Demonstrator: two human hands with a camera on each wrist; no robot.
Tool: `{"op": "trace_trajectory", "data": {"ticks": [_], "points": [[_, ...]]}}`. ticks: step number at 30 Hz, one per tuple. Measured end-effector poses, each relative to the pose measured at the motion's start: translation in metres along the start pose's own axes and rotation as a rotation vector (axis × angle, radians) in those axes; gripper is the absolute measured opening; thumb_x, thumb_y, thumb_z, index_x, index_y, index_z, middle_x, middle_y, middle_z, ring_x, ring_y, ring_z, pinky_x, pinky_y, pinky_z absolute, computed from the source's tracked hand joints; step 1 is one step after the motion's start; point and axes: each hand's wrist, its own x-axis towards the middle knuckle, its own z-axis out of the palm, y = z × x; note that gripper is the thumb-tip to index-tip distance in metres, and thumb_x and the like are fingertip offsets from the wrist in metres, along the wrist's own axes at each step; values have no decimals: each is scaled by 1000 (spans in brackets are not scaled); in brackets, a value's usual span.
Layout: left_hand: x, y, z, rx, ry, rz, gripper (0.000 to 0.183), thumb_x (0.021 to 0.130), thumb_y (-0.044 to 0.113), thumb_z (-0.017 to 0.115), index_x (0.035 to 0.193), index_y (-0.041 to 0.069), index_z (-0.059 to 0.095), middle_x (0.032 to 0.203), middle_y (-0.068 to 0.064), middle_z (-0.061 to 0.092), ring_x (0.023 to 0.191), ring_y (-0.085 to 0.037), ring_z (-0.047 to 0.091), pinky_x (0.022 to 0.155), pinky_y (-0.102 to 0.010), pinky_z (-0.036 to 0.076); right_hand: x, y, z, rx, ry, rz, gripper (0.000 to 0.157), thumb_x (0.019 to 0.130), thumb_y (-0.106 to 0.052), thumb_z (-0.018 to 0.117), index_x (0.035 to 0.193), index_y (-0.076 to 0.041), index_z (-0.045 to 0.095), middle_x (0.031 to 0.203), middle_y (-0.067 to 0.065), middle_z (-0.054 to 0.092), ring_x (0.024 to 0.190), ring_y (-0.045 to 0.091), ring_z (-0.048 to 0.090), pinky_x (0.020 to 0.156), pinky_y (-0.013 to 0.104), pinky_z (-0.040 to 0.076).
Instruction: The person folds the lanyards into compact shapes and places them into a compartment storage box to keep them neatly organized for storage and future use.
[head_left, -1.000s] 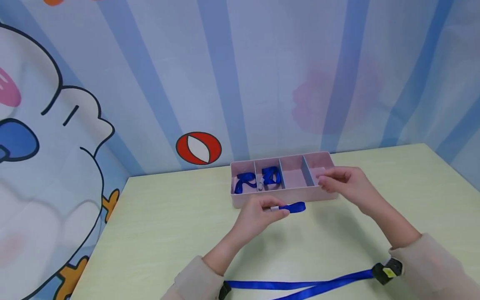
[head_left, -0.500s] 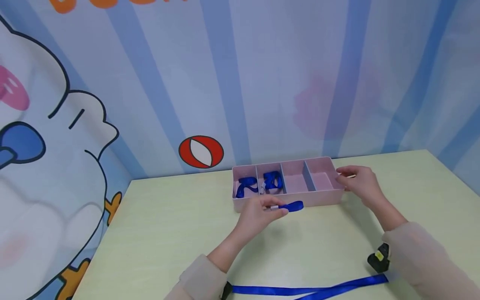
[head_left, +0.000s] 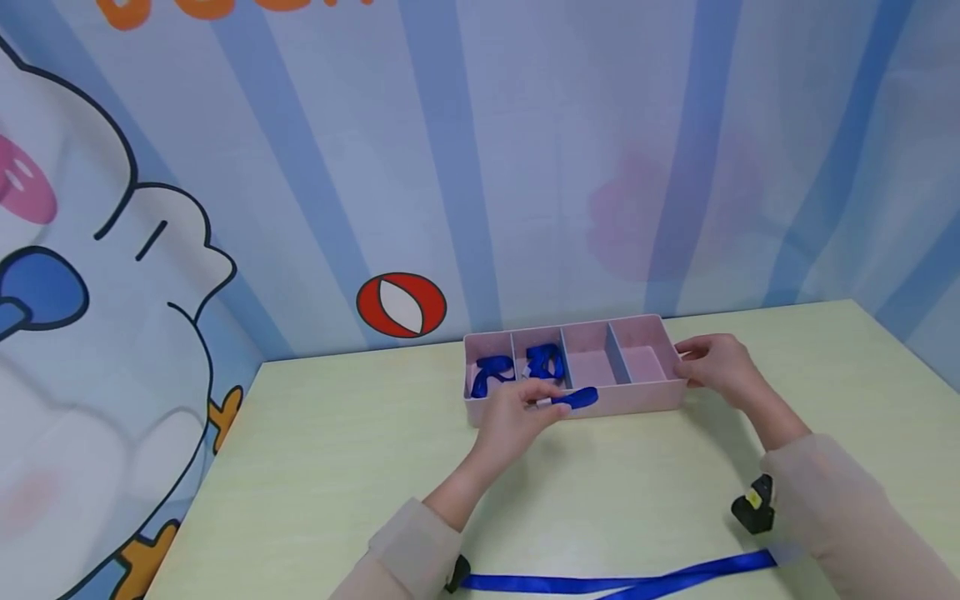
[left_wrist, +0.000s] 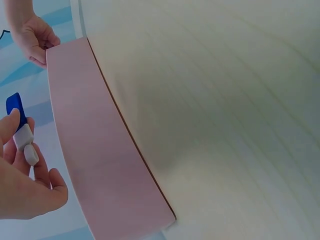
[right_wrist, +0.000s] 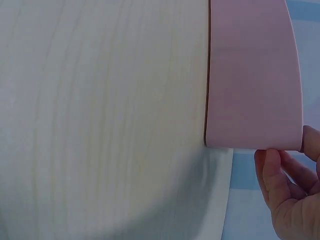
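My left hand [head_left: 513,421] pinches a folded blue lanyard [head_left: 579,398] between thumb and fingers, just in front of the pink divided box [head_left: 637,398]. In the left wrist view, white plastic fittings [left_wrist: 23,137] show at the lanyard's end. At the box's right end my right hand [head_left: 722,372] grips the wall; the right wrist view has its thumb at the rim and its fingers [right_wrist: 272,170] against the outer side. Two bundled blue lanyards lie in the box, one [head_left: 493,365] in the leftmost compartment, another [head_left: 553,360] in the second. The two right compartments hold nothing.
A blue strap [head_left: 555,585] crosses the pale table [head_left: 360,467] near its front, between the forearms. Small black devices [head_left: 753,507] sit by the sleeve cuffs. Behind the box rises a printed blue striped backdrop [head_left: 525,167].
My right hand has moved from above the right compartment to the box's right end and taken hold there. The left hand with the lanyard has risen slightly toward the box.
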Motion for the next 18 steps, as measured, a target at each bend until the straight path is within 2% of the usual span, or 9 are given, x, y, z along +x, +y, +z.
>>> {"op": "trace_trajectory", "data": {"ticks": [8, 13, 18], "points": [[13, -1, 4, 52, 37, -6, 11, 83, 17, 72, 92, 11, 72, 91, 3, 68, 79, -8, 56, 66, -20, 49, 3, 5, -5, 53, -77, 32, 50, 90, -9, 59, 130, 15, 40, 114, 29, 52, 81, 14, 60, 75, 32, 55], [22, 0, 6, 100, 57, 8, 12, 82, 18, 72, 93, 11, 72, 92, 4, 68, 80, -8, 56, 69, -21, 49, 4, 3, -8, 69, -109, 52, 54, 90, -9, 60, 132, 14, 37, 118, 30, 50, 85, 16, 60, 78, 35, 54], [30, 1, 9, 121, 67, -15, 14, 82, 18, 72, 95, 13, 73, 91, 5, 68, 80, -9, 56, 68, -21, 50, 2, 1, -9, 84, -131, 72, 55, 90, -9, 61, 134, 14, 36, 119, 29, 50, 84, 15, 60, 82, 36, 53]]}}
